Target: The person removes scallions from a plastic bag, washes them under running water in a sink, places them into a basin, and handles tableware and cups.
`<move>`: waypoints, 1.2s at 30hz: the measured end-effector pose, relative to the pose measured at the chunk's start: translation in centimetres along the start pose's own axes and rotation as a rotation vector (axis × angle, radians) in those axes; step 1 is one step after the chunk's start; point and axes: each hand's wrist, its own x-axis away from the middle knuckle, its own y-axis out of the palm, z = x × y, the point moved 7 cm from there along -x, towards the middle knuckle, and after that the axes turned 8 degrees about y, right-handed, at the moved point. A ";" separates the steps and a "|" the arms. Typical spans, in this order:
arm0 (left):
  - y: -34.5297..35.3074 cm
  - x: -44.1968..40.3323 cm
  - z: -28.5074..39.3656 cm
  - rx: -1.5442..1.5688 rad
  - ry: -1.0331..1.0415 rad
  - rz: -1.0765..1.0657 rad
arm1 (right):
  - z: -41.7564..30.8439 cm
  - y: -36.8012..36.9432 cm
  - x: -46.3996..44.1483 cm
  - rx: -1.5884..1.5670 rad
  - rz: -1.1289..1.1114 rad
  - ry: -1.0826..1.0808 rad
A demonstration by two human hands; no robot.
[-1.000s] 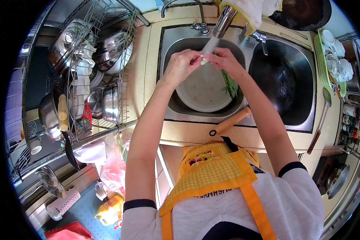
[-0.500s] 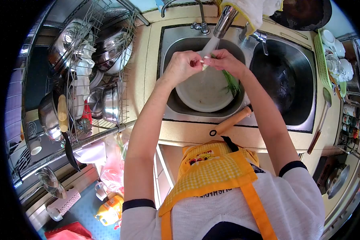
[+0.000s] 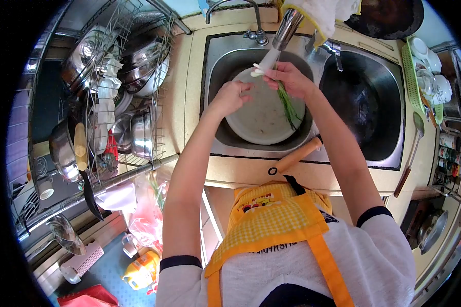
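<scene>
Right fingers [image 3: 274, 75] pinching green onions [image 3: 286, 101], left fingers [image 3: 244, 87] slightly parted

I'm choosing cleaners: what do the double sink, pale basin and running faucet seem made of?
Double sink: probably stainless steel, satin, from its grey sheen. Pale basin: perhaps matte plastic, being evenly off-white; enamel is possible. Running faucet: likely chromed metal, given its mirror-bright highlights.

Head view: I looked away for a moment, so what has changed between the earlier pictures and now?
The left hand has come off the white ends of the greens, moving left and back toward the person. The right hand still holds the greens. The basin stayed in the sink, and the water still runs.
</scene>
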 end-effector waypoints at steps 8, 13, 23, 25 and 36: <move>0.7 -0.1 0.6 0.570 -0.098 0.297 | -0.1 1.7 -0.8 -0.021 0.082 -0.171; 1.9 -1.4 2.8 1.260 -0.263 0.485 | -0.3 1.5 -1.2 -0.017 0.225 -0.165; -0.2 -2.6 3.0 1.101 -0.186 0.585 | -2.8 2.3 0.2 0.040 0.242 -0.250; -0.8 -2.5 3.4 1.014 -0.172 0.579 | -2.4 1.5 -0.3 0.058 0.260 -0.226; -4.4 -3.1 4.2 0.718 -0.141 0.544 | -4.4 3.0 -0.5 0.232 0.273 -0.313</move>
